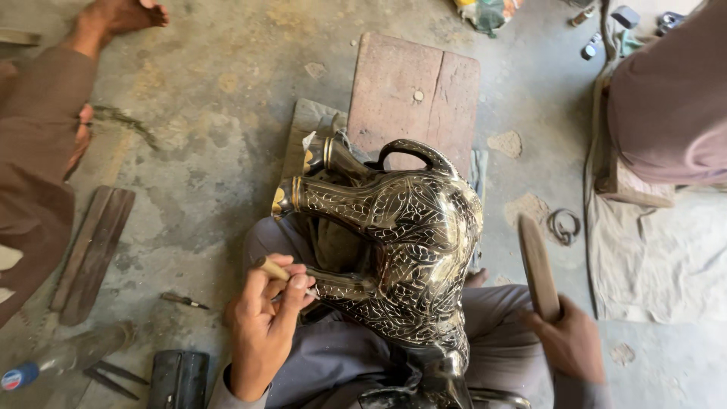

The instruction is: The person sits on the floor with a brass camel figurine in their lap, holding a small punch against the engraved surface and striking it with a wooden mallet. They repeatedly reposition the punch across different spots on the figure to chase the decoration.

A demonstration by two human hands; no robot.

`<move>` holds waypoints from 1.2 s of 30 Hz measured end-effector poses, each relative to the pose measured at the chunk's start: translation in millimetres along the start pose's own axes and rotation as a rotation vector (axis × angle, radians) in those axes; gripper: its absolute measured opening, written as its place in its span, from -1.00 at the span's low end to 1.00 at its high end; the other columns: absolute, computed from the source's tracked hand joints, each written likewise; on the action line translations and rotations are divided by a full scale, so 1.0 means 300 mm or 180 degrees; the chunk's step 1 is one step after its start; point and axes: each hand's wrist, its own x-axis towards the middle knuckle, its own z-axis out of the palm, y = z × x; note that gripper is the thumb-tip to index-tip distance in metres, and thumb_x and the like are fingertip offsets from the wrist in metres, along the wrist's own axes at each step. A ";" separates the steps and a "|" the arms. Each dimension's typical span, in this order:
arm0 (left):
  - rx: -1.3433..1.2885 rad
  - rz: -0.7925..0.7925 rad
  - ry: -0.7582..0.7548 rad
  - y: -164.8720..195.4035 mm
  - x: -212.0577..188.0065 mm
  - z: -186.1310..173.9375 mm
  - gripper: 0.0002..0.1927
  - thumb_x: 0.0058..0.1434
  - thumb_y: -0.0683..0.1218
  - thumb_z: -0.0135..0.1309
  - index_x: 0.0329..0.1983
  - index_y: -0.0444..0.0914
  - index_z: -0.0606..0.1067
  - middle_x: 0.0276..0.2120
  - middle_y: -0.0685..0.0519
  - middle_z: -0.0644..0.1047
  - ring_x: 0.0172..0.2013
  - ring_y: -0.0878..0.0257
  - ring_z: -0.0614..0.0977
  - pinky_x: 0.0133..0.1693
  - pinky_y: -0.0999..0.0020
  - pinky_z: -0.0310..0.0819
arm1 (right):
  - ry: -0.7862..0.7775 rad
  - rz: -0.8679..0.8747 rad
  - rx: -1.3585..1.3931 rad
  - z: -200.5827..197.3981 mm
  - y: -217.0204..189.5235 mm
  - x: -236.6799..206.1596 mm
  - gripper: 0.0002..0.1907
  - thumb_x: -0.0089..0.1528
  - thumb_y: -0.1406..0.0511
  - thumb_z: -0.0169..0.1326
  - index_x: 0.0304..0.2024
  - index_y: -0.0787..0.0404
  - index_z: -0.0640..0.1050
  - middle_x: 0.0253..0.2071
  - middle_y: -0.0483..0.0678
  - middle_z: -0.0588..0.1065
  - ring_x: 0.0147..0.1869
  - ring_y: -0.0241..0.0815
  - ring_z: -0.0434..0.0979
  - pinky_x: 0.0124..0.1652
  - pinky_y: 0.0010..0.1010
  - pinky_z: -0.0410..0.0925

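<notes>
A large black metal jug (409,242) with fine silver leaf engraving lies across my lap, its neck and handle pointing away from me. My left hand (261,322) grips a small wooden-handled chisel (274,269) whose tip rests against the jug's spout. Off to the right of the jug, my right hand (568,341) holds a flat wooden mallet stick (538,265) raised upright in the air.
A reddish wooden board (413,95) lies beyond the jug on the concrete floor. Another person's brown-clad leg and foot (45,144) are at the left, a second person (666,98) at the right. Wooden slats (91,254), a plastic bottle (68,356) and a metal ring (564,226) lie around.
</notes>
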 end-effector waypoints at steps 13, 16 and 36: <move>0.0740 0.1341 -0.0573 0.125 0.140 0.198 -0.78 0.22 -0.25 0.27 -0.09 -0.31 0.52 -0.15 0.00 0.64 -0.24 0.32 0.74 -0.38 0.49 0.71 | -0.0210 0.0247 0.2140 0.135 0.212 0.097 -0.64 0.11 0.31 0.29 -0.12 0.46 0.60 -0.40 0.10 0.59 -0.34 -0.13 0.56 -0.30 -0.32 0.38; 0.0569 0.1188 -0.0996 0.183 0.212 0.250 -0.75 0.23 -0.18 0.27 -0.07 -0.31 0.51 -0.27 0.10 0.65 -0.23 0.36 0.75 -0.34 0.48 0.72 | -0.0123 0.0266 0.1735 0.124 0.151 0.064 -0.61 0.11 0.29 0.30 -0.10 0.45 0.61 -0.40 0.11 0.60 -0.33 -0.11 0.59 -0.27 -0.28 0.39; 0.1309 0.2286 -0.1769 0.222 0.290 0.309 -0.64 0.29 -0.09 0.23 0.12 -0.26 0.52 -0.20 -0.07 0.60 -0.23 0.01 0.67 -0.22 0.22 0.55 | 0.1474 -0.2148 -0.1975 -0.320 -0.494 -0.115 -0.64 0.35 0.32 0.05 0.21 0.09 0.53 -0.30 0.01 0.56 -0.43 -0.09 0.52 -0.37 -0.23 0.38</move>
